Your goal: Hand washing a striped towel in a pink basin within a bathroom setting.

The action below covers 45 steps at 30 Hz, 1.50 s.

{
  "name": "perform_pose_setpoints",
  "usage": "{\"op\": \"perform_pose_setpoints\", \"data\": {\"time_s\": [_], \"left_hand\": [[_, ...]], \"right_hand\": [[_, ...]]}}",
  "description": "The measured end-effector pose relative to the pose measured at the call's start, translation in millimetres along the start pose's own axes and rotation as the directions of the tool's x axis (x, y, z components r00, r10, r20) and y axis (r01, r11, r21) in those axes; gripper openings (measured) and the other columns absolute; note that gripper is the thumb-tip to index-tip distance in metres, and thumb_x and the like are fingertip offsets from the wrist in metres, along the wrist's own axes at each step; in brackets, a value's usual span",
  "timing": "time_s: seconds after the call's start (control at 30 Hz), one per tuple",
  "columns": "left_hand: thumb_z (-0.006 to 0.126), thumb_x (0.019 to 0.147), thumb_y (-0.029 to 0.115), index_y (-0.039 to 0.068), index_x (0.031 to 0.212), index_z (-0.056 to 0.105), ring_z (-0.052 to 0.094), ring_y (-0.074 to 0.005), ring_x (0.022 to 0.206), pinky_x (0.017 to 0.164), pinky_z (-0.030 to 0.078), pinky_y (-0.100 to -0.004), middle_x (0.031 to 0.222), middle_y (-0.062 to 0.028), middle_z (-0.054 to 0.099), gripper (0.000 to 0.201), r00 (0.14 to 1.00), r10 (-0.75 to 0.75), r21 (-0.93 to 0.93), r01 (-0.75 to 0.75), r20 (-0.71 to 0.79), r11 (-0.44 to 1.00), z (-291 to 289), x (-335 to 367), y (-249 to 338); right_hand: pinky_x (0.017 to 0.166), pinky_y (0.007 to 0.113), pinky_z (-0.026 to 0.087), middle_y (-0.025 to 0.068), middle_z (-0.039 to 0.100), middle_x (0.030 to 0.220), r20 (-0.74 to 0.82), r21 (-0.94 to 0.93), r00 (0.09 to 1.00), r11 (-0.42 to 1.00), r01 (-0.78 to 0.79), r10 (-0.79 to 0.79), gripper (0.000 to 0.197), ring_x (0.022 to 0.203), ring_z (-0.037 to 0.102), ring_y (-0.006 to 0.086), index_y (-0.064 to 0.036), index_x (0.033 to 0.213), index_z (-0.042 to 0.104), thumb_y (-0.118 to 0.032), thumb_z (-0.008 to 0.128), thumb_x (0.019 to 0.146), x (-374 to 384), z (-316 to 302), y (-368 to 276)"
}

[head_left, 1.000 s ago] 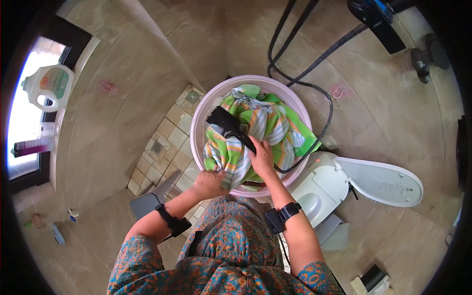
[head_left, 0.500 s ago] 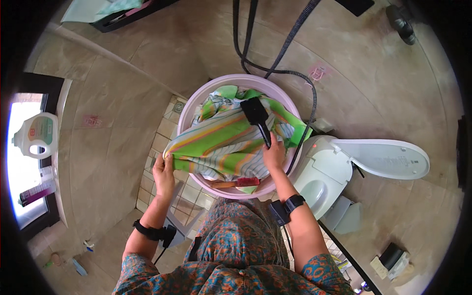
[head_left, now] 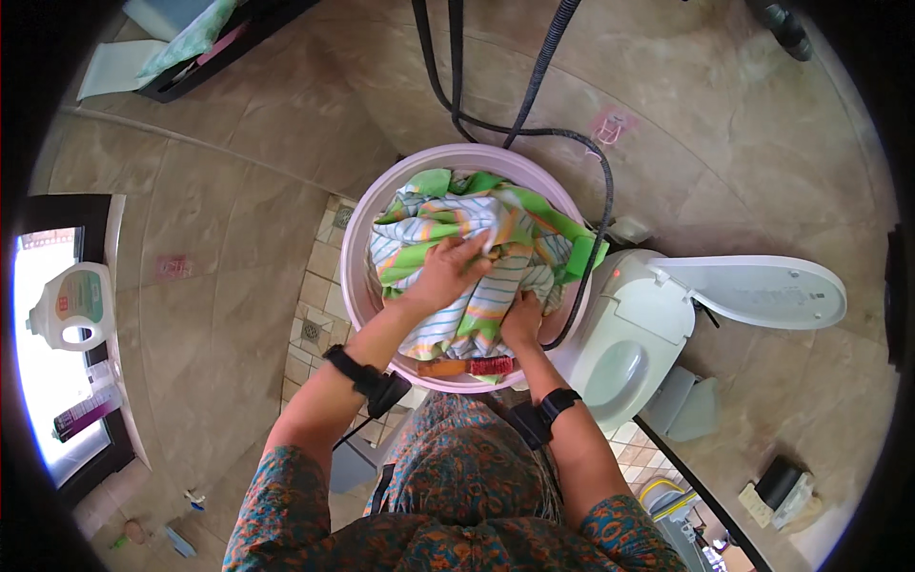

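Note:
A striped cloth (head_left: pixel 419 257) in green, white and orange lies bunched in a round pink tub (head_left: pixel 355 276). My left hand (head_left: pixel 450 275) rests on top of it with fingers apart. Close by on the right, my right hand (head_left: pixel 521 321) is closed, its fingertips hidden in the folds; what it holds is covered. A black hose (head_left: pixel 607 191) runs over the tub's right rim toward my right wrist. The hand shower seen earlier is out of sight. At the near rim lies a scrub brush (head_left: pixel 448 368) with a wooden handle and red bristles.
A white toilet (head_left: pixel 620 367) with its lid (head_left: pixel 762 289) raised stands right of the tub. On the left window sill are a white jug (head_left: pixel 81 286) and a purple bottle (head_left: pixel 86 415). A dark shelf (head_left: pixel 214 57) with cloths hangs at the far left.
My left hand has let go of the cloth's left corner and moved right onto the pile. My right hand has come lower, and the black hand shower is no longer visible. The cloth is more bunched.

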State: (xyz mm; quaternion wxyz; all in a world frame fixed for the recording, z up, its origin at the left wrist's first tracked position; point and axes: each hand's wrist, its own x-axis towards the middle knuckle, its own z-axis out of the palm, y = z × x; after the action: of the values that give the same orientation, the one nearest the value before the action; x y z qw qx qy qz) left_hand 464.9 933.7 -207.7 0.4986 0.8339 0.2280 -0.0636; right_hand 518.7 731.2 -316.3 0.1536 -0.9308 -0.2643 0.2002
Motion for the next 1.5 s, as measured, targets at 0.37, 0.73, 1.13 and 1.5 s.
{"op": "perform_pose_setpoints", "data": {"time_s": [0.37,0.73,1.13,1.5], "left_hand": [[0.069,0.071,0.057,0.029,0.146,0.026,0.004,-0.0359,0.142,0.106,0.014,-0.0669,0.156,-0.0040,0.006,0.091,0.969,-0.008,0.609,-0.149,0.247,0.779,58.9,3.3,-41.3],[0.072,0.067,0.056,0.037,0.146,0.019,0.004,-0.0365,0.142,0.103,0.022,-0.0684,0.156,-0.0036,0.001,0.097,0.960,-0.150,0.699,-0.060,0.235,0.713,78.9,19.8,-41.4],[0.069,0.075,0.045,0.027,0.140,0.040,0.018,-0.0346,0.140,0.106,0.024,-0.0603,0.154,-0.0051,0.013,0.073,0.972,0.006,0.647,-0.162,0.236,0.745,59.5,-32.4,-56.1],[0.060,0.074,0.000,0.006,0.107,0.065,0.058,-0.0211,0.064,0.063,0.047,-0.0348,0.070,-0.0086,0.061,0.034,0.961,-0.023,0.336,0.118,-0.274,0.934,52.4,-139.8,-71.7]], "right_hand": [[0.089,0.044,0.043,0.0223,0.047,0.122,-0.119,0.003,0.985,0.992,0.127,-0.126,0.051,0.104,0.050,0.0385,0.0034,0.125,0.048,-0.011,0.059,0.077,-16.8,-11.5,-2.0],[0.106,0.051,0.029,0.0060,0.020,0.152,0.067,-0.166,0.971,0.957,0.237,-0.229,0.052,0.136,0.026,0.0315,-0.0131,0.136,0.044,-0.017,0.053,0.085,-43.9,-12.2,-6.9],[0.110,0.054,0.021,0.0015,0.036,0.146,0.185,-0.079,0.959,0.969,0.234,-0.216,0.040,0.136,0.030,0.0287,-0.0181,0.123,0.059,-0.011,0.052,0.083,-63.4,-47.2,10.0],[0.107,0.056,0.023,0.0080,0.061,0.065,-0.533,0.053,0.838,0.993,-0.103,0.116,0.012,0.065,0.062,0.0250,-0.0096,0.077,0.056,-0.018,0.058,0.086,-203.9,-139.6,148.3]]}}
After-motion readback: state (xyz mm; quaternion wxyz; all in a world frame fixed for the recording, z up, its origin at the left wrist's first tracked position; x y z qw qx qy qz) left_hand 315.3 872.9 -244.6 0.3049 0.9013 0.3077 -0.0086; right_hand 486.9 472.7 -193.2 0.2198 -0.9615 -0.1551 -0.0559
